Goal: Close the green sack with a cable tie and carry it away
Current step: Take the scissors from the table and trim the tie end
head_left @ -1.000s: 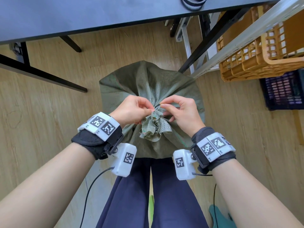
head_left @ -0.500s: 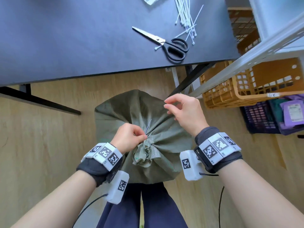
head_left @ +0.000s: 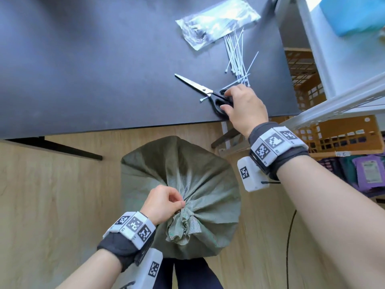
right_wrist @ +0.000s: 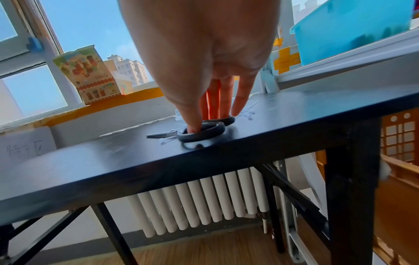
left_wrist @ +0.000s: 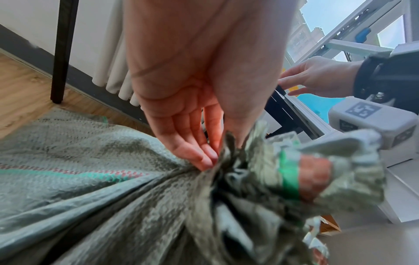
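Table (head_left: 83, 59) fills the upper frame of the head view, its near edge just above the sack (head_left: 208, 184), which stands on the floor at lower centre with its neck bunched. Left hand (head_left: 161, 202) pinches the thin tie tail (head_left: 186, 189) at that neck, fingers curled tight, though the tie's loop is hidden in the folds. Right hand (head_left: 244, 107) rests on the scissors (head_left: 200, 87) near the table's right corner, thumb in one black ring, the other fingers on the second ring; loose ties (head_left: 236, 55) lie just beyond.
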{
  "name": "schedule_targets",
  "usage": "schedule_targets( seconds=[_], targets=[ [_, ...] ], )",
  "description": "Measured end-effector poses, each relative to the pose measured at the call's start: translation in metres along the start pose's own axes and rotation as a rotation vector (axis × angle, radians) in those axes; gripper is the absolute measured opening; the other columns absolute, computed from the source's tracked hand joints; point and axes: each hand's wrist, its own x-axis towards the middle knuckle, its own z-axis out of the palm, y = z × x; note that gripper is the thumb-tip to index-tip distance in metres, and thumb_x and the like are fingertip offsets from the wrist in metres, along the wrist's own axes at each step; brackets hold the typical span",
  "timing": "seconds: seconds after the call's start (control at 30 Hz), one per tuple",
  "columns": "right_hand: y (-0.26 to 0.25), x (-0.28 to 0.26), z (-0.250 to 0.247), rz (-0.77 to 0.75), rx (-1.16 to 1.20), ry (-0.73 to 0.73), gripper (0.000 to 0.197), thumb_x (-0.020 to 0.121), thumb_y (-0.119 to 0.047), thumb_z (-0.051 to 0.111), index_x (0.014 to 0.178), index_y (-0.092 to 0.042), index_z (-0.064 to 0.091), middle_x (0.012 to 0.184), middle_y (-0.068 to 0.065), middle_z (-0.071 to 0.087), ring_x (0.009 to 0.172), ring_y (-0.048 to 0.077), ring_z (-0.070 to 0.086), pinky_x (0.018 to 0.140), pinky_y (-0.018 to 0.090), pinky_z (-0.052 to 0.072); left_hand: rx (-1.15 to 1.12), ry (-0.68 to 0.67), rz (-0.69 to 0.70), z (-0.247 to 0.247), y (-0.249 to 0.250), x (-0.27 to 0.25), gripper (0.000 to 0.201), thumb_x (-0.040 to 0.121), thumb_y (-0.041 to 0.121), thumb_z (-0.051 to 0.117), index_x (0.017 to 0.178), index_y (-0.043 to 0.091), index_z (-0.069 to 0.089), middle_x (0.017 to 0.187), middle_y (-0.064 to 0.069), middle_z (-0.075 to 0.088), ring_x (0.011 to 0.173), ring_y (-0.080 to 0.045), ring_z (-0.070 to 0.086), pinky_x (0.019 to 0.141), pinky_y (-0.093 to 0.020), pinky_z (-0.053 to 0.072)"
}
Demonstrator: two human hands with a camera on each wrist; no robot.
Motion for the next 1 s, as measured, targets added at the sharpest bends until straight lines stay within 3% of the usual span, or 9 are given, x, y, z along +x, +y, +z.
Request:
schedule_targets(
  seconds=[0.23,0.33,0.43,0.53,0.63,0.7,0.8,0.87,1.0],
  targets=[
    [-0.006,0.004,0.001,-0.048,-0.166,-0.004,0.031,0.092,-0.021,0.054,0.118,-0.004,0.055,0.122,0.016,0.054,0.114,0.036,0.049,0.094,0.042,0.039,-0.069,-0.007,-0.006,0.000,-0.006,0.004,0.011,0.078,0.019,0.072,0.067,0.016,0.069,0.065,0.000,0.071,0.060,-0.011,0.064,0.064,-0.025,0.053],
    [-0.005,0.002,0.003,-0.063,-0.183,0.028,0.029,0.093,-0.020,0.051,0.117,-0.004,0.055,0.121,0.016,0.055,0.113,0.036,0.049,0.095,0.042,0.036,-0.090,-0.021,0.010,-0.002,-0.008,0.005,0.011,0.078,0.018,0.071,0.068,0.016,0.068,0.066,-0.002,0.070,0.063,-0.013,0.064,0.068,-0.029,0.054],
    [-0.004,-0.008,0.000,-0.076,-0.138,0.085,0.029,0.094,-0.020,0.048,0.117,-0.004,0.055,0.119,0.016,0.057,0.110,0.035,0.051,0.094,0.041,0.035,-0.103,-0.028,0.024,-0.003,-0.008,0.005,0.011,0.078,0.017,0.073,0.069,0.015,0.068,0.068,0.000,0.068,0.063,-0.010,0.062,0.066,-0.024,0.052],
    [-0.005,-0.029,-0.009,-0.076,-0.078,0.122,0.028,0.095,-0.019,0.046,0.118,-0.005,0.053,0.119,0.015,0.060,0.107,0.033,0.054,0.093,0.040,0.036,-0.141,-0.057,0.023,-0.006,-0.006,0.003,0.010,0.078,0.014,0.073,0.070,0.012,0.068,0.061,0.003,0.065,0.051,-0.001,0.056,0.056,-0.014,0.045],
    [-0.003,-0.057,-0.018,-0.066,0.071,0.128,0.026,0.095,-0.020,0.048,0.116,-0.006,0.052,0.114,0.013,0.064,0.102,0.032,0.058,0.091,0.040,0.040,-0.201,-0.091,0.015,-0.013,-0.002,0.002,0.010,0.077,0.009,0.074,0.074,0.003,0.067,0.061,-0.003,0.067,0.049,-0.007,0.055,0.053,-0.015,0.048],
    [0.000,-0.081,-0.023,-0.021,0.297,0.069,0.023,0.092,-0.022,0.055,0.109,-0.008,0.054,0.101,0.007,0.064,0.090,0.023,0.059,0.082,0.032,0.047,-0.219,-0.108,0.015,-0.017,0.000,0.002,0.013,0.077,0.009,0.074,0.078,-0.002,0.067,0.066,-0.007,0.070,0.048,-0.007,0.056,0.051,-0.013,0.048],
    [0.007,-0.128,-0.017,0.053,0.543,-0.117,0.026,0.079,-0.029,0.072,0.092,-0.010,0.058,0.077,-0.002,0.060,0.066,0.007,0.051,0.063,0.019,0.044,-0.220,-0.133,0.010,-0.022,0.001,0.005,0.018,0.078,0.010,0.073,0.081,-0.006,0.065,0.070,-0.010,0.071,0.043,-0.003,0.054,0.047,-0.013,0.045],
    [0.014,-0.156,-0.004,0.094,0.628,-0.280,0.035,0.068,-0.036,0.078,0.082,-0.011,0.057,0.066,-0.002,0.058,0.056,0.006,0.045,0.056,0.020,0.041,-0.203,-0.155,0.016,-0.023,0.002,0.007,0.017,0.079,0.011,0.072,0.080,-0.004,0.064,0.072,-0.012,0.073,0.045,-0.006,0.055,0.046,-0.016,0.045],
    [0.031,-0.192,0.025,0.187,0.550,-0.562,0.062,0.050,-0.062,0.073,0.081,-0.012,0.054,0.059,-0.007,0.054,0.049,0.004,0.042,0.052,0.022,0.035,-0.179,-0.176,0.024,-0.029,0.003,0.012,0.017,0.083,0.016,0.069,0.083,0.001,0.062,0.074,-0.011,0.075,0.045,-0.011,0.054,0.040,-0.015,0.041]
  ],
)
